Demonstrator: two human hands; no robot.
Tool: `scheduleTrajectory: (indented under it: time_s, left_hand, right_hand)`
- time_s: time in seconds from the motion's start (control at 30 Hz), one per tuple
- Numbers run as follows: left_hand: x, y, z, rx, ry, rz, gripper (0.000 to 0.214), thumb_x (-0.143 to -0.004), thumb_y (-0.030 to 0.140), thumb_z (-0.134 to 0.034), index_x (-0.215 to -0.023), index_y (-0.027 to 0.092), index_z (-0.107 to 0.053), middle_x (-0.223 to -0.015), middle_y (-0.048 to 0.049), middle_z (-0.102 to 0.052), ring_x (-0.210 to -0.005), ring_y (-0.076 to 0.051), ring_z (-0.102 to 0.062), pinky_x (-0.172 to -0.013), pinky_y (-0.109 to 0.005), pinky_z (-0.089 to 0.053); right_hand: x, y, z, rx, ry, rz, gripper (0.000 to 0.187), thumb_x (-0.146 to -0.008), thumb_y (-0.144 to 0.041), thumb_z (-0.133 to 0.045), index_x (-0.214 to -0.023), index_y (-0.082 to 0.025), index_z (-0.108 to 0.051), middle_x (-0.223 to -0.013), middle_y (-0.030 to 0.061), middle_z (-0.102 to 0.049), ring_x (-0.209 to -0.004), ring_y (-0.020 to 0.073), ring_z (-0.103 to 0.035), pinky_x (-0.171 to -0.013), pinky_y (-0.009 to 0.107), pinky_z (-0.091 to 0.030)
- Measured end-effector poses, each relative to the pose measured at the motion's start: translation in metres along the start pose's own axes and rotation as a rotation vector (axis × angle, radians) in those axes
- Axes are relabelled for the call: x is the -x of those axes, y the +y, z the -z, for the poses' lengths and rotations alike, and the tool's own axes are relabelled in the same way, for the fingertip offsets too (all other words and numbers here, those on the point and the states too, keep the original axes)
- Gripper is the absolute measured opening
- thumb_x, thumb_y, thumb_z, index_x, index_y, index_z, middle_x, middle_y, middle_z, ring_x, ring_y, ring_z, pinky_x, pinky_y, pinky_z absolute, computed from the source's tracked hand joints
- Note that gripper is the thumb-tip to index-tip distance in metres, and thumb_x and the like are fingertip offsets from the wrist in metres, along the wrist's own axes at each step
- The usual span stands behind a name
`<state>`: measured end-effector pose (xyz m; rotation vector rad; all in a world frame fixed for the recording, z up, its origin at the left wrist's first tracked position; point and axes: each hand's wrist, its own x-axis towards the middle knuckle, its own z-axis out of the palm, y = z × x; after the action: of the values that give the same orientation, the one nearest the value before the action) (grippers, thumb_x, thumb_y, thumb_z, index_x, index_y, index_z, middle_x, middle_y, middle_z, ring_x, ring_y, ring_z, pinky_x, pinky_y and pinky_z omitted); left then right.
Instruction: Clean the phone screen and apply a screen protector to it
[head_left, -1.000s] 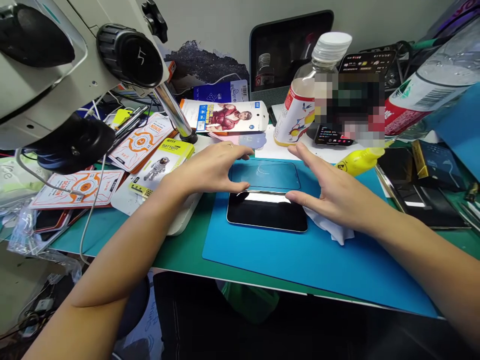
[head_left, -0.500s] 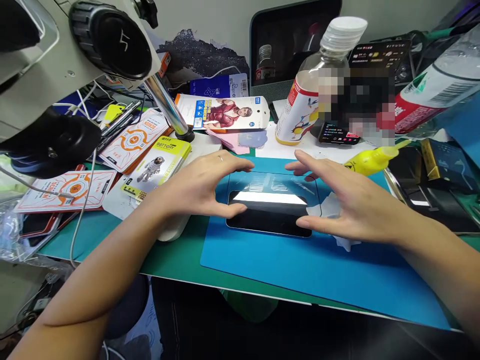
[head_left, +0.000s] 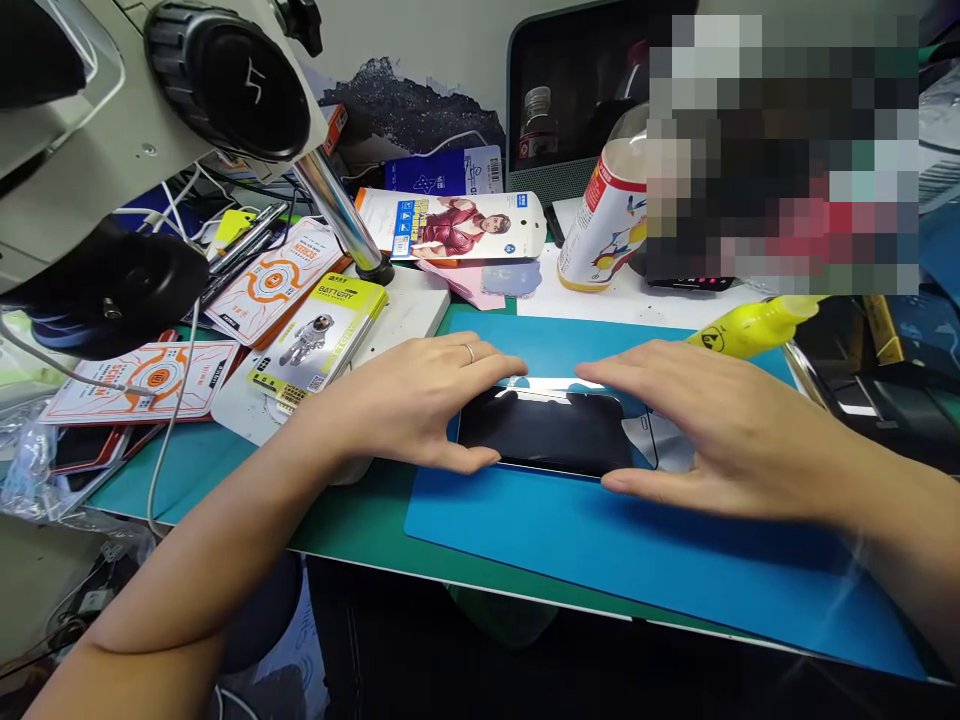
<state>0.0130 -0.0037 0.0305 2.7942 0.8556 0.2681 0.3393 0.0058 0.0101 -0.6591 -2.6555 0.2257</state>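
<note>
Thumbs and fingers spread wide, the left hand [head_left: 427, 400] and right hand [head_left: 705, 430] hold a clear sheet [head_left: 643, 442] over the black phone [head_left: 541, 432]; aligning seems underway; next calls for matching edges.

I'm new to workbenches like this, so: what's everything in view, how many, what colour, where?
Phone: one, black, on the mat
Clear sheet: one, dark outline, over the phone
Mat: one, blue, on the green worktop
Cloth: one, white, right of the phone
Squeeze bottle: one, yellow, behind the right hand
Labelled bottle: one, clear and white, behind the mat
Microscope: one, whitish and black, upper left
Battery box: one, yellow and grey, centre left
Screen boxes: at least two, white and orange, left
Picture packet: one, mostly white, behind the mat
Dark-screened device: one, black, back
Upper right: pixelated, cannot tell
Left hand: one, bare, at the clear sheet's left end
Right hand: one, bare, at its right end
</note>
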Motion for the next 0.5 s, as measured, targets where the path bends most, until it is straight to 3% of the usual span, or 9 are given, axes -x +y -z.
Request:
scheduleTrajectory:
  time_s: [0.17,0.33,0.4,0.5]
  left_hand:
    - [0.0,0.0,0.0,-0.038,0.017,-0.023,0.063,-0.092,0.045,-0.081,-0.143,0.015,-0.058,-0.127,-0.0144,-0.077,-0.116,-0.03,-0.075,-0.099,-0.039,-0.059]
    - [0.0,0.0,0.003,-0.049,0.013,-0.023,0.063,-0.092,0.043,-0.08,-0.141,0.011,-0.059,-0.125,-0.0152,-0.076,-0.113,-0.03,-0.075,-0.096,-0.038,-0.059]
    - [0.0,0.0,0.003,-0.042,0.003,-0.015,0.062,-0.092,0.043,-0.08,-0.142,0.011,-0.059,-0.126,-0.0154,-0.076,-0.114,-0.03,-0.075,-0.097,-0.038,-0.058]
    - [0.0,-0.001,0.003,-0.03,-0.007,-0.009,0.063,-0.092,0.043,-0.079,-0.142,0.011,-0.058,-0.126,-0.0158,-0.076,-0.115,-0.031,-0.074,-0.097,-0.039,-0.058]
  right_hand:
    - [0.001,0.002,0.003,-0.028,-0.069,-0.036,0.081,-0.091,-0.076,-0.07,-0.148,-0.02,-0.063,-0.123,0.0169,-0.081,-0.103,0.0368,-0.08,-0.085,0.049,-0.064]
    - [0.003,0.011,0.014,-0.093,-0.181,-0.255,0.104,-0.078,-0.096,-0.063,-0.154,-0.025,-0.057,-0.121,0.015,-0.083,-0.09,0.0373,-0.081,-0.066,0.045,-0.06]
    - [0.005,0.015,0.017,-0.162,-0.179,-0.326,0.095,-0.085,-0.097,-0.05,-0.149,-0.027,-0.058,-0.108,0.0116,-0.084,-0.079,0.0338,-0.079,-0.061,0.043,-0.057]
    - [0.01,0.018,0.016,-0.236,-0.175,-0.43,0.072,-0.1,-0.084,-0.034,-0.14,-0.03,-0.059,-0.094,0.0079,-0.082,-0.073,0.0305,-0.076,-0.064,0.042,-0.053]
